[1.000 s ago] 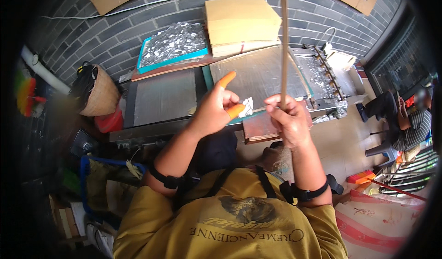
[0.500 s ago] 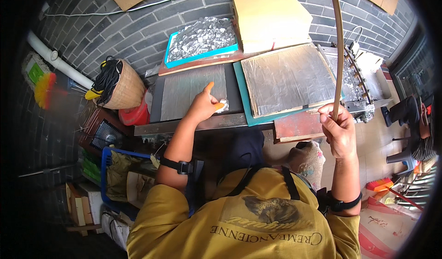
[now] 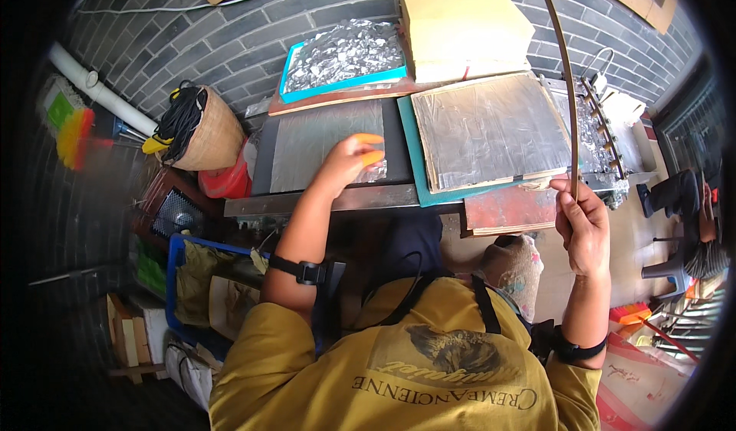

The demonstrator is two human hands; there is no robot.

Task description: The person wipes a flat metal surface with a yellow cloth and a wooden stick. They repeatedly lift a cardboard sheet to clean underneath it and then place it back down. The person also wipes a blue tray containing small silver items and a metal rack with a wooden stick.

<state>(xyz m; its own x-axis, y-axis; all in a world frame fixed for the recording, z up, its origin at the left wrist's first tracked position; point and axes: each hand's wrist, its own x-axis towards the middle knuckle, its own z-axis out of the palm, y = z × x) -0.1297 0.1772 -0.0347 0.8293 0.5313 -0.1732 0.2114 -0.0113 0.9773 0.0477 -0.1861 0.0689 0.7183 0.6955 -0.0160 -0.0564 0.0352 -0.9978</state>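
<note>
My left hand [image 3: 349,164] is over the right part of a thin silver foil sheet [image 3: 307,143] spread on a dark board [image 3: 397,143]. Orange covers sit on its thumb and index finger, which point right with a gap between them. I see nothing held there; a crinkled bit of foil shows at the sheet's near right corner. With my right hand [image 3: 584,228] I grip the lower end of a long, thin brown strip [image 3: 570,86] that rises past the top of the view. Beside this hand lies a stack of silver-faced sheets [image 3: 491,136] on a teal mat [image 3: 414,159].
Behind the board, a blue tray [image 3: 345,86] heaped with foil scraps stands beside a thick yellowish paper stack [image 3: 464,32]. A wicker basket [image 3: 218,136] with black cable is at left. A reddish board [image 3: 510,210] juts out under the mat.
My left index finger has swung from pointing away to pointing right, nearer the thumb. My right hand still grips the strip. The whole view has shifted slightly.
</note>
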